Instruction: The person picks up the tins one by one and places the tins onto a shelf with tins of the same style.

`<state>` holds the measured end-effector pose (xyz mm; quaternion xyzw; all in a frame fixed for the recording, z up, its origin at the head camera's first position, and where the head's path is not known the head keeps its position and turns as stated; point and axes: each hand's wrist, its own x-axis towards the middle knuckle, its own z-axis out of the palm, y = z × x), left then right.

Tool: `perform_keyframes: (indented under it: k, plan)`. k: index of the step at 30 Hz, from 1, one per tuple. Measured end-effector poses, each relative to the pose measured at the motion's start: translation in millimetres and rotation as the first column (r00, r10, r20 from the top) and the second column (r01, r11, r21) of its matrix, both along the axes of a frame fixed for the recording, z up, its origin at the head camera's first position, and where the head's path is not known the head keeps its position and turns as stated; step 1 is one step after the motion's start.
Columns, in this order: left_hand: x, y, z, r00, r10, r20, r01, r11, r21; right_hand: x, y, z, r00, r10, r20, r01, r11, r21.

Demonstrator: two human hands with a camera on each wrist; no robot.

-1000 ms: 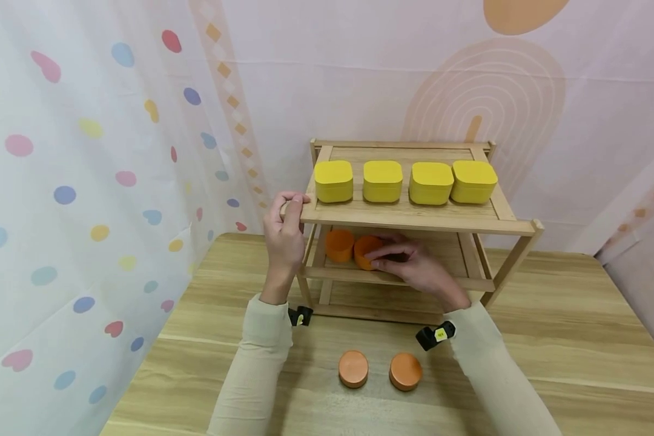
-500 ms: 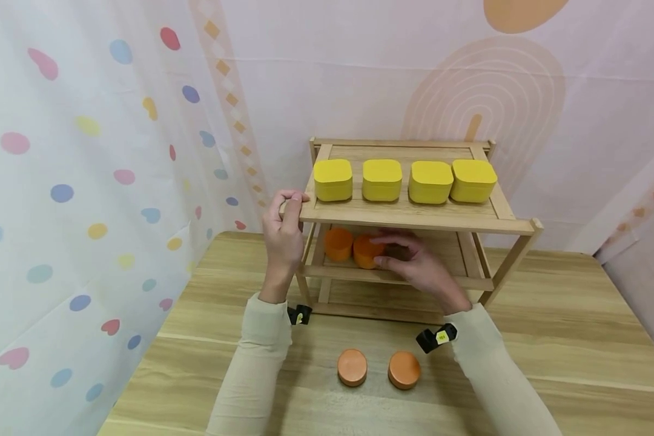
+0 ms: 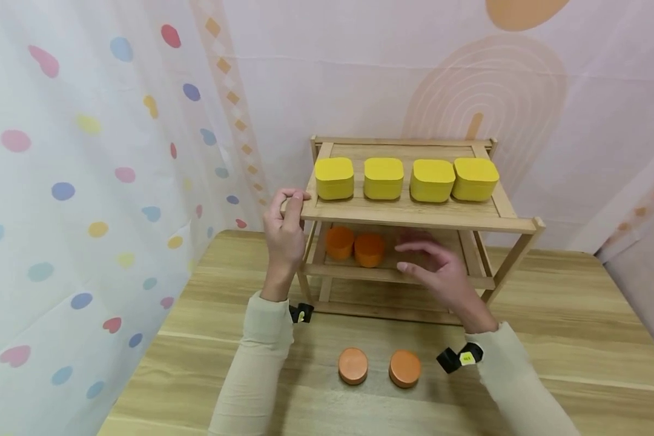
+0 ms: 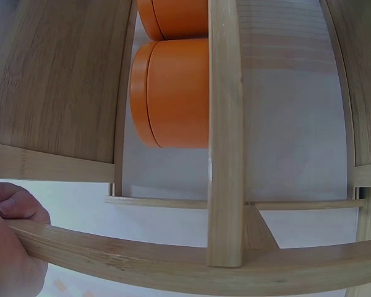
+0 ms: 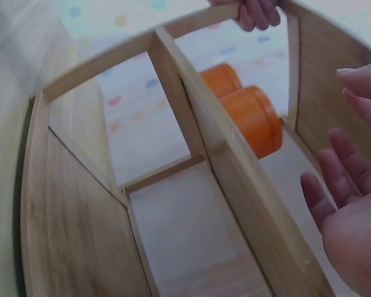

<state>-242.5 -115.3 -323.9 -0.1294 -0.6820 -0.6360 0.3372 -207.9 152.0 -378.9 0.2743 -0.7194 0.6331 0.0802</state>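
Observation:
My left hand (image 3: 285, 242) grips the front left corner of a wooden rack (image 3: 414, 219), thumb and fingers curled round the top shelf's edge. On the middle shelf, two orange round lidded boxes (image 3: 369, 251) stand side by side at the left end; the left wrist view shows the lid seam on the nearer box (image 4: 176, 93). To their right is my right hand (image 3: 441, 278), fingers spread and loosely bent, holding nothing. A gap shows between its fingertips and the nearer box. In the right wrist view, this box (image 5: 255, 120) stands beyond the spread fingers (image 5: 346, 161).
Several yellow square boxes (image 3: 383, 178) stand in a row on the top shelf. Two orange round boxes (image 3: 353, 366) lie on the wooden table (image 3: 567, 339) in front of the rack, between my forearms. A patterned curtain (image 3: 360, 91) hangs behind the rack and along the left.
My right hand has let go of the right-hand orange box and drawn back to the right. That box now stands beside the other one. My left hand stays on the rack's corner.

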Motion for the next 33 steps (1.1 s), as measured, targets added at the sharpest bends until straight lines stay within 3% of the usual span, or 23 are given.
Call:
perform_keyframes:
  k: [5, 10, 17, 20, 30, 33]
  plan:
    - [-1.3, 3, 1.8, 1.0, -0.007, -0.007, 0.007, 1.0, 0.01, 15.2, 9, -2.1, 0.98, 0.162, -0.117, -0.169, 0.984, -0.053]
    - [-1.5, 5, 2.5, 1.0, -0.006, -0.015, 0.006, 1.0, 0.016, 32.6, 16, -13.1, 0.955, 0.269, -0.125, -0.262, 0.962, 0.074]
    - [1.4, 5, 1.2, 1.0, -0.003, -0.008, 0.003, 1.0, -0.002, 49.7, 28, -34.2, 0.946, 0.318, -0.066, -0.302, 0.936, 0.178]
    - [2.7, 4, 0.4, 1.0, 0.009, -0.004, -0.009, 1.0, -0.009, 54.0, 32, -42.0, 0.946, 0.324, -0.014, -0.316, 0.931, 0.183]
    - [2.5, 3, -0.2, 1.0, 0.002, -0.007, -0.002, 1.0, -0.021, 63.8, 41, -67.5, 0.938, 0.347, 0.003, -0.34, 0.918, 0.206]
    - [1.9, 4, 0.0, 1.0, -0.005, -0.006, 0.005, 1.0, -0.018, 66.0, 41, -73.6, 0.938, 0.345, 0.042, -0.347, 0.918, 0.193]
